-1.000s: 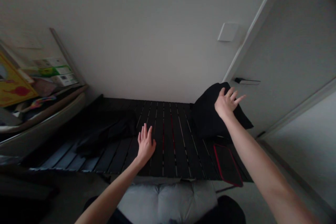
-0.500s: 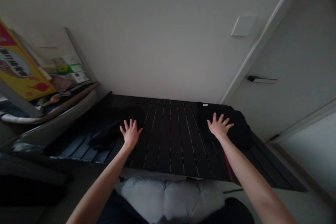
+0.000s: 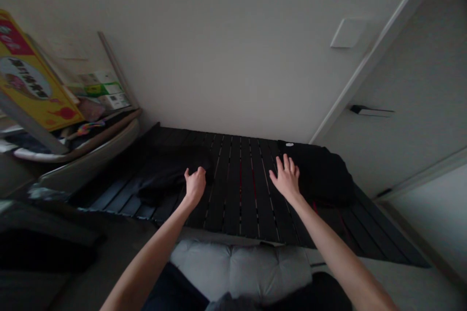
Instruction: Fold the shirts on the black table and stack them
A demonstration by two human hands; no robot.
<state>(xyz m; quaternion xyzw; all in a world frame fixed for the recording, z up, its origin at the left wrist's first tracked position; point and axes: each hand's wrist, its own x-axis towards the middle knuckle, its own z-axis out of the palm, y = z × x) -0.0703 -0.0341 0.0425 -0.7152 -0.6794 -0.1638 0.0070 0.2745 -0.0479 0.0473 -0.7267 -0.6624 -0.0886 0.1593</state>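
Observation:
My left hand hangs loosely half-curled over the dark slatted table, just right of a flat, rumpled black cloth. It holds nothing I can see. My right hand has its fingers spread at the near left edge of a bunched black garment, with its fingertips close to or touching the fabric. A small white mark shows at the garment's far edge.
A padded grey cushion lies at the table's near edge. A white door with a lever handle stands to the right. A yellow printed board and several boxes lean on a shelf at the left.
My right hand has slid left, off the top of the black garment, and my left hand has moved right and curled its fingers. The view has shifted slightly.

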